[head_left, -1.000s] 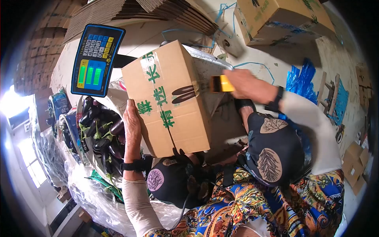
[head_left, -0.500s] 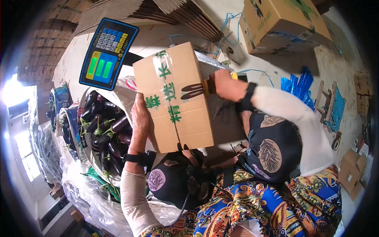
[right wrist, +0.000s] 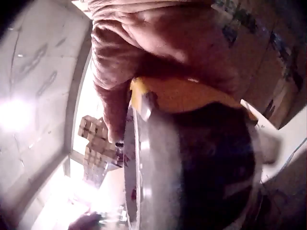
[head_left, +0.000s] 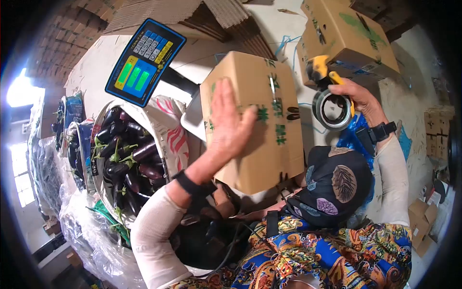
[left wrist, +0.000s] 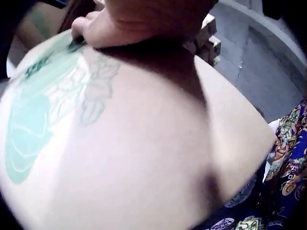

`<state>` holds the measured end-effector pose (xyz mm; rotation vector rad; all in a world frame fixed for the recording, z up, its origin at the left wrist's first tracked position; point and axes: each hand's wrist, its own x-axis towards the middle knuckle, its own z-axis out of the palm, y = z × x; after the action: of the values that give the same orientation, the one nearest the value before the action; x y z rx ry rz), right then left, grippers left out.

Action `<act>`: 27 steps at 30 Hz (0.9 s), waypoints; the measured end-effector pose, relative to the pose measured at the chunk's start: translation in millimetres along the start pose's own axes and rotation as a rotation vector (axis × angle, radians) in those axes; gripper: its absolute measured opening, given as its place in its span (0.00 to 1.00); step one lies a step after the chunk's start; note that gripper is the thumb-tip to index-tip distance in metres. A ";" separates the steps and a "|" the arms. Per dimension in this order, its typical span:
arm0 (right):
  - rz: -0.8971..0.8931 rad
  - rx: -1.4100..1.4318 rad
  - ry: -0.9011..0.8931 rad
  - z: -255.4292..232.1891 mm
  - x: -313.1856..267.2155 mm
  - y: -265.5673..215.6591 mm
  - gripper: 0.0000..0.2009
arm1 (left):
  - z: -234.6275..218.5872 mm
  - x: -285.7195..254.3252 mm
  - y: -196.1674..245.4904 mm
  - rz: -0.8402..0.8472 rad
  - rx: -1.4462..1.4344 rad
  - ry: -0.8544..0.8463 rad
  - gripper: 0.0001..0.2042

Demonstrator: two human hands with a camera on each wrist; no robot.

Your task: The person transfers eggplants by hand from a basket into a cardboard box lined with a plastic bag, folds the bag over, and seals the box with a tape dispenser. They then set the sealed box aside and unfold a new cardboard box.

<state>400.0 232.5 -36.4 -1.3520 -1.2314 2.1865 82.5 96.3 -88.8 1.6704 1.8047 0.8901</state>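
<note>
A taped cardboard box [head_left: 250, 159] with green printed characters stands in front of the person, tilted in the head view. Flat against its left side lies my left hand [head_left: 226, 120], fingers extended and thumb spread along the top edge. The left wrist view shows that hand [left wrist: 139, 24] over a box face with green printing [left wrist: 29, 134]. My right hand [head_left: 358, 96] grips a yellow-handled tape dispenser [head_left: 317, 66], raised to the right of the box and apart from it. A wide tape roll [right wrist: 158, 177] sits in the dispenser, just below the right hand's fingers.
Left of the box, a white sack [head_left: 171, 130] holds many eggplants [head_left: 144, 151]. A scale display [head_left: 144, 62] with lit green readouts stands behind it. Flattened cardboard [head_left: 159, 17] is stacked at the back; another printed box [head_left: 337, 33] sits at back right. Blue plastic [head_left: 353, 137] lies on the right.
The box has turned and shifted right. My left hand has moved from its left edge onto its side. My right hand drew the tape dispenser away from the box, up and to the right.
</note>
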 end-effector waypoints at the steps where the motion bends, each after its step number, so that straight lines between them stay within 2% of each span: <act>1: -0.077 0.058 -0.036 -5.5 -6.3 -1.5 0.20 | 15.0 4.9 13.7 0.033 0.143 0.000 0.43; 2: -0.156 0.117 -0.071 -10.4 -12.1 -1.0 0.19 | 28.6 8.8 27.6 0.029 0.200 -0.014 0.44; 4: -0.207 0.104 0.008 5.8 -18.1 -7.5 0.22 | 57.5 13.6 46.0 0.111 0.192 0.043 0.46; 6: -0.264 0.071 -0.008 14.9 -14.8 -13.0 0.21 | 71.2 12.6 59.6 0.205 0.212 -0.009 0.45; 8: -0.222 -0.030 -0.065 3.4 -7.4 -20.3 0.20 | 88.9 10.1 59.1 0.284 0.177 0.013 0.43; 10: -0.154 -0.090 -0.066 -11.6 9.1 -14.1 0.20 | 86.0 5.3 52.4 0.370 0.130 -0.118 0.38; 11: -0.102 -0.087 -0.089 -17.2 18.1 -4.0 0.20 | 80.4 -0.3 36.6 0.352 0.059 -0.094 0.35; 12: -0.086 -0.199 -0.043 -7.9 20.8 0.7 0.20 | 72.4 -5.1 15.2 0.336 -0.007 -0.071 0.32; 14: -0.059 -0.299 -0.105 -0.6 36.8 1.8 0.21 | 57.0 -20.1 -20.3 0.149 -0.016 0.258 0.25; 16: 0.041 -0.390 -0.125 11.3 38.3 -10.6 0.20 | 42.8 -50.3 -73.1 -0.205 -0.045 0.482 0.23; 18: 0.080 -0.438 -0.177 19.6 42.2 -17.6 0.21 | 46.0 -101.9 -119.2 -0.724 -0.435 0.447 0.23; 20: 0.089 -0.520 -0.210 19.5 52.3 -19.6 0.23 | 90.4 -153.5 -151.8 -1.296 -1.222 0.398 0.24; 21: 0.086 -0.538 -0.196 24.6 50.7 -19.7 0.24 | 105.7 -184.4 -157.5 -1.109 -1.735 0.128 0.23; 23: 0.066 -0.562 -0.180 34.9 50.8 -17.3 0.26 | 120.7 -199.7 -147.1 -0.884 -2.095 0.023 0.22; 25: 0.071 -0.594 -0.230 43.7 55.2 -11.5 0.25 | 112.3 -182.2 -110.7 -0.964 -1.846 0.400 0.21; 26: 0.059 -0.597 -0.261 50.8 56.0 -9.1 0.25 | 93.0 -176.3 -95.6 -0.949 -1.876 0.454 0.19; 27: 0.027 -0.584 -0.273 57.1 54.6 -6.9 0.24 | 83.0 -177.1 -97.5 -0.910 -1.781 0.529 0.19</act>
<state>322.7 241.2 -52.0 -1.2797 -2.0860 2.1694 99.9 -72.1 -227.0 -0.4741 0.9111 1.6406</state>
